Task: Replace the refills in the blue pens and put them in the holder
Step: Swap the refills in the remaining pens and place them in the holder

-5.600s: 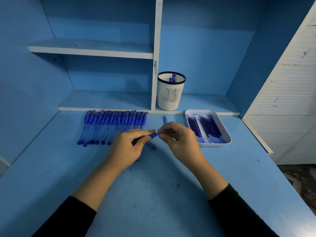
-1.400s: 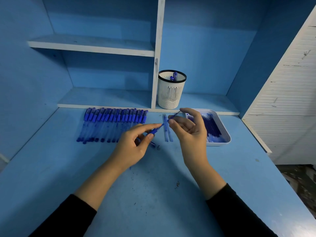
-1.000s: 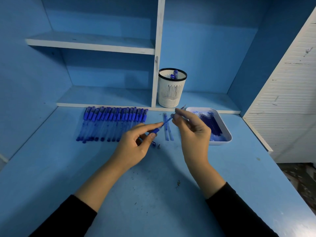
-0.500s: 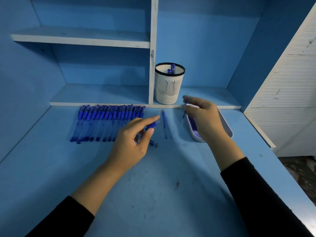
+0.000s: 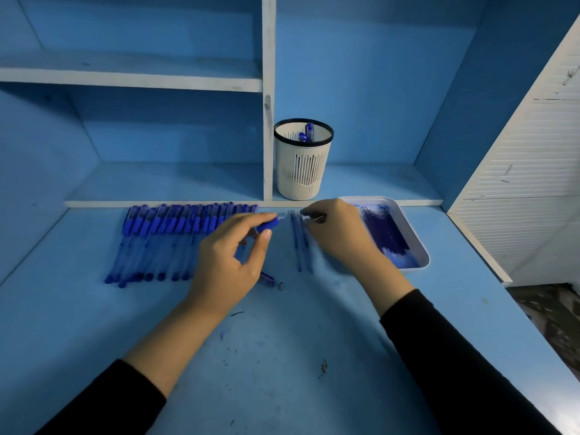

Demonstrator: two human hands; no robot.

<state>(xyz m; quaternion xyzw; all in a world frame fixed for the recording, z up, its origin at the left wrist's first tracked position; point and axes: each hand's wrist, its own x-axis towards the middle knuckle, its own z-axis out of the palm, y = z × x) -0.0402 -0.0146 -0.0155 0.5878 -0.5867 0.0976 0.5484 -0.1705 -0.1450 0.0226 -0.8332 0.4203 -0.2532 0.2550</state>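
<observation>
Blue pens [image 5: 175, 233] are mostly lying in a row at ten o'clock, only a couple standing in the holder [image 5: 301, 171] at twelve, while the left grip [image 5: 226, 262] is pinching one barrel [image 5: 268, 224] and the right grip [image 5: 335, 233] a thin refill [image 5: 317, 218].

Both arms reach forward, forearms bare below black sleeves [image 5: 455, 356]. The left hand [image 5: 229, 259] pinches a pen [image 5: 268, 224] between thumb and forefinger, its other 3 fingers loosely curled. The right hand [image 5: 339, 233] is knuckles up, its curled fingertips pinching a thin refill [image 5: 317, 218]. The 2 hands are near but apart.
</observation>
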